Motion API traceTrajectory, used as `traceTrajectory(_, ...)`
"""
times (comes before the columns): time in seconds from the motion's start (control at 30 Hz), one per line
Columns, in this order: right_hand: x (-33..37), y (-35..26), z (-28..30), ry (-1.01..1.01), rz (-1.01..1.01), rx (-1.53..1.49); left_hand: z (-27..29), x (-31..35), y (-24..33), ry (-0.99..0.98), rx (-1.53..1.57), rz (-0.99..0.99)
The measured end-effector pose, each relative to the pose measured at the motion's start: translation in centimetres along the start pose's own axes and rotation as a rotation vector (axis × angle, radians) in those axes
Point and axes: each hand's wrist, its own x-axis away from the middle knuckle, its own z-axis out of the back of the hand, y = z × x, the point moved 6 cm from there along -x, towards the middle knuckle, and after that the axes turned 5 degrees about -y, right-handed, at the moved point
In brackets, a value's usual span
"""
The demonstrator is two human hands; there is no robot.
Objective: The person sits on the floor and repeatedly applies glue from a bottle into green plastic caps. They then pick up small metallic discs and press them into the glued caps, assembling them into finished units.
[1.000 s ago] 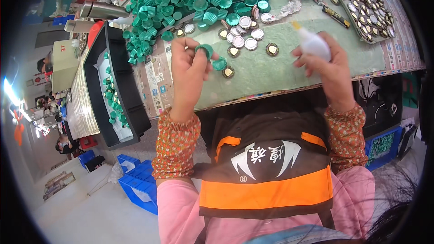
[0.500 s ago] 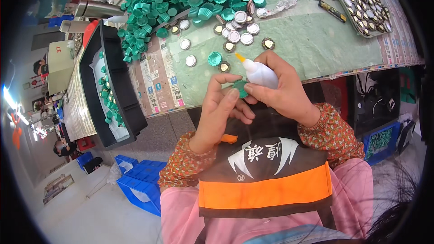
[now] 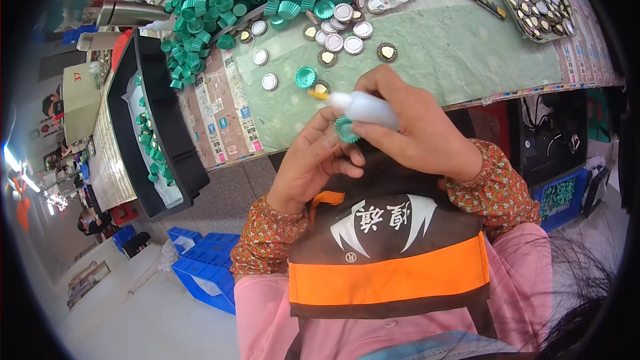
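Green cup and white bottle held up at the table's near edge

My left hand pinched the fluted green cup with bent thumb and fingers, lower fingers loosely curled. My right hand was wrapped round the white bottle, its thumb at the cup's right side; touching or just beside, couldn't tell. Bottle was tilted, yellow nozzle pointing left, overlapping a dark cap in view; height above it unclear.

Edges: cup sat about over the near edge, between table and apron. Room: widest stretch of green sheet ran right of my hands, toward the tray of caps. Ahead was tighter: loose caps and a second cup near the nozzle, big green pile beyond. Left: patterned paper, then black tray.

Writing: large white characters on the apron, upside down in view, above an orange band. Small blue and pink printed blocks on the paper. Red digits on a beige box, far left. Yellowish print on a dark tube near the caps tray, too small to read.
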Motion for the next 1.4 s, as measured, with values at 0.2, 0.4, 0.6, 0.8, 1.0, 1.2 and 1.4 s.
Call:
traceTrajectory(0.2, 1.7, 0.1, 1.9, -0.051, 0.073, -0.045, 0.6, 0.3, 0.7, -0.009, 0.083, -0.118)
traceTrajectory(0.4, 3.1, -0.9, 1.4, -0.008, 0.208, 0.011, 0.9, 0.8, 0.1, -0.008, 0.103, -0.13)
traceTrajectory(0.6, 3.1, -1.9, 1.1, 0.042, 0.307, 0.124, 0.5, 0.9, 0.3, -0.036, 0.126, -0.128)
traceTrajectory(0.8, 3.1, -1.8, 0.4, 0.059, 0.323, 0.186, 0.7, 1.0, -0.1, -0.039, 0.11, -0.119)
traceTrajectory(1.0, 3.0, -1.9, 0.1, 0.032, 0.307, 0.193, 0.5, 1.1, -0.3, -0.017, 0.091, -0.106)
traceTrajectory(1.2, 2.9, -1.7, -0.2, -0.014, 0.281, 0.204, 0.6, 1.0, -0.4, -0.017, 0.072, -0.082)
traceTrajectory(1.4, 2.9, -1.6, -0.3, -0.011, 0.276, 0.201, 0.8, 1.0, -0.7, 0.006, 0.081, -0.071)
